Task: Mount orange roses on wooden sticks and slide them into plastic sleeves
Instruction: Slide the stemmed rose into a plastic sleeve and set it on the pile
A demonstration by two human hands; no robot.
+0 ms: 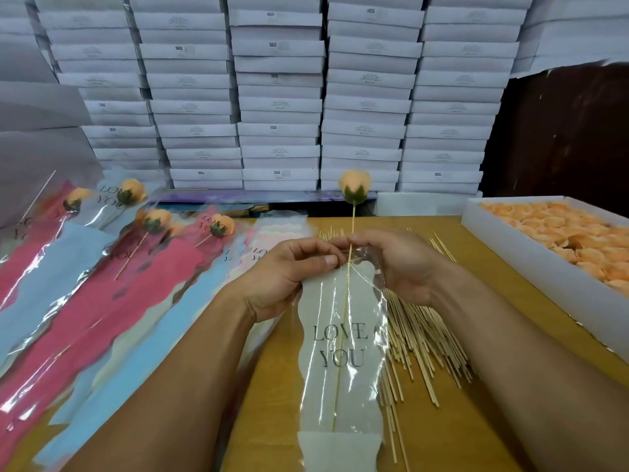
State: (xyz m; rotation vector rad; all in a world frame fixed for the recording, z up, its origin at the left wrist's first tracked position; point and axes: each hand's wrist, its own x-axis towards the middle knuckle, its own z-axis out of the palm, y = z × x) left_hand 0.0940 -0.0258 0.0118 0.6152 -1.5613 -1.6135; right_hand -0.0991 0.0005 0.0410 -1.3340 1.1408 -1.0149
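- Here, at the centre of the frame, we see the left hand [289, 267] pinching the mouth of a clear sleeve [343, 362], thumb and fingers curled on its top edge.
- The right hand [391, 264] grips the other side of that mouth, fingers curled round the plastic and near the stick [345, 301].
- The stick runs down inside the sleeve, over a white card printed "LOVE YOU", ending near the lower centre.
- The rose [355, 189] sits on the stick's top, upright, above both hands and outside the sleeve.
- Below and right of the right hand lies a heap of bare sticks [418, 338] on the table [483, 253], partly under the sleeve.
- At the right edge stands a white tray [531, 267] full of orange rose heads.
- At the left lie finished sleeves [102, 284] in pink, blue and pale colours, overlapping, several with roses inside.
- Across the top of the frame rise stacks of white boxes [279, 97], with a dark panel [561, 137] at upper right.
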